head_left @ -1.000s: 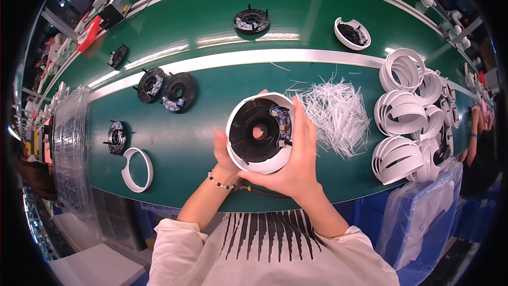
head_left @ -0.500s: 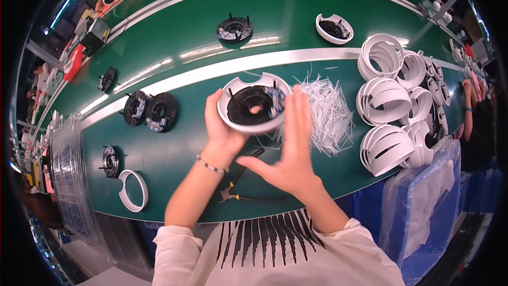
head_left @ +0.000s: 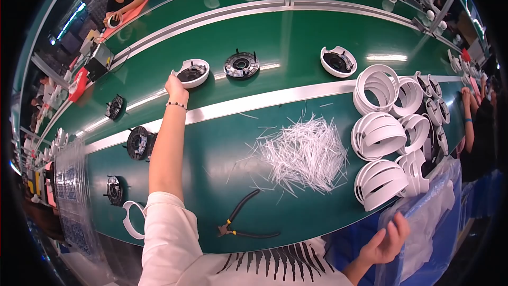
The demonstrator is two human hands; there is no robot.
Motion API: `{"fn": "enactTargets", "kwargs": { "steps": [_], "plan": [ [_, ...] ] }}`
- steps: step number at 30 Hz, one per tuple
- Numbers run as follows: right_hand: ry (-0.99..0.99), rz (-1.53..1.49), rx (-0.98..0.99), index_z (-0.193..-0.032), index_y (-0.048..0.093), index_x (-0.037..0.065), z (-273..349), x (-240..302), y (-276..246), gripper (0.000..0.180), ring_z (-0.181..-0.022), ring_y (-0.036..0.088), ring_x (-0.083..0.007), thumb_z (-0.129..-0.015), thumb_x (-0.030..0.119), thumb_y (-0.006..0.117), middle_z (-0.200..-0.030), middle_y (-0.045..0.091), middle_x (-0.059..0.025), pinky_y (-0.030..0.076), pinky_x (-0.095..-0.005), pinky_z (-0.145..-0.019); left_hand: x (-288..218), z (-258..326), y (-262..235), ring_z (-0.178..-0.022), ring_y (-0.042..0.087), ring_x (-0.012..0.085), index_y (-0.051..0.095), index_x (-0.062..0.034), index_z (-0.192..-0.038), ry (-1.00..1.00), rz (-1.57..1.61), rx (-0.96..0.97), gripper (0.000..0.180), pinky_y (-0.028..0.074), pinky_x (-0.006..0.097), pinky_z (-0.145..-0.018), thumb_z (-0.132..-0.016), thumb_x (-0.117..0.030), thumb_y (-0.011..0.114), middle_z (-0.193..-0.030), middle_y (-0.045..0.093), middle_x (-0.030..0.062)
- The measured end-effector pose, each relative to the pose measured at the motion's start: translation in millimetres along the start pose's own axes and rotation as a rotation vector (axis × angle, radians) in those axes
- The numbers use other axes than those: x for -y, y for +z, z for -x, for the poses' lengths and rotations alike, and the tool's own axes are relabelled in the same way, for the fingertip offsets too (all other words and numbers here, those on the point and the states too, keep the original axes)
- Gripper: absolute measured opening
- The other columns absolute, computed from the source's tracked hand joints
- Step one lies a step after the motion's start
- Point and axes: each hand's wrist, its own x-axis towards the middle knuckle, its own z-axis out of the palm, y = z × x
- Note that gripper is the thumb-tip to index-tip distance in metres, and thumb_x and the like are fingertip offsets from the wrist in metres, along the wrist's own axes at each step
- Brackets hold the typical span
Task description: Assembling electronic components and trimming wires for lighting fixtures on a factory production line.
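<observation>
My left hand (head_left: 177, 89) is stretched far forward over the green bench, its fingers gripping the near-left rim of a white round housing (head_left: 203, 78). Inside that housing sits a black disc-shaped part with upright pegs. My right hand (head_left: 389, 239) is low at the right, holding nothing, fingers apart and slightly curled, beside a plastic-lined blue bin (head_left: 423, 233). Pliers (head_left: 226, 228) with black handles lie spread near the bench's front edge. Beyond them is a heap of thin white strips (head_left: 309, 153).
White rings (head_left: 378, 137) stand stacked at the right. Black disc parts (head_left: 241, 65), (head_left: 138, 143) and another filled housing (head_left: 338, 62) rest on the bench. A white ring (head_left: 129, 222) lies at the lower left. A pale metal rail (head_left: 286, 94) crosses the bench. A co-worker (head_left: 123, 2) sits at the far left.
The left hand has carried the filled white housing from in front of me to the far left, beyond the rail. My right hand has left it and dropped to the lower right.
</observation>
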Motion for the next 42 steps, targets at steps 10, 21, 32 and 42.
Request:
{"fn": "enactTargets", "kwargs": {
  "steps": [10,21,32,42],
  "plan": [
    [-0.220,-0.605,0.227,-0.070,0.052,0.004,-16,60,57,0.006,-0.067,0.052,-0.0280,-0.064,0.005,0.052,-0.078,0.056,-0.0105,0.045,-0.0360,-0.059,30,82,124,-0.112,0.037,0.0415,0.041,-0.0022,-0.114,1.033,-1.435,0.766,0.057,0.033,0.046,-0.092,-0.063,-0.015,0.065,-0.114,0.045,0.0200],
    [-0.275,-0.777,0.434,-0.086,0.057,0.002,-9,104,71,0.025,-0.078,0.054,-0.0305,-0.062,0.001,0.057,-0.088,0.057,-0.0150,0.046,-0.0380,-0.069,-26,116,84,-0.075,0.056,0.0341,0.054,-0.0044,-0.083,1.186,-1.011,0.922,0.019,0.048,0.042,-0.065,-0.065,-0.007,0.059,-0.082,0.054,0.0153],
    [-1.093,-1.210,1.068,-0.094,0.054,0.000,74,310,167,0.030,-0.091,0.048,-0.0243,-0.065,0.006,0.056,-0.092,0.053,-0.0099,0.038,-0.0335,-0.079,-270,173,-253,-0.077,0.055,0.0102,0.051,0.0045,-0.101,1.015,-0.658,0.050,0.027,0.045,0.023,-0.068,-0.078,-0.007,0.059,-0.088,0.058,0.0064],
    [-1.318,-0.863,0.989,-0.061,0.055,0.008,115,348,183,0.003,-0.061,0.056,-0.0208,-0.062,0.011,0.054,-0.058,0.056,-0.0070,0.038,-0.0310,-0.062,-184,273,-382,-0.088,0.057,0.0159,0.046,0.0025,-0.108,0.356,-0.032,-0.137,0.023,0.048,0.027,-0.074,-0.085,-0.002,0.047,-0.101,0.056,0.0095]
  ]
}}
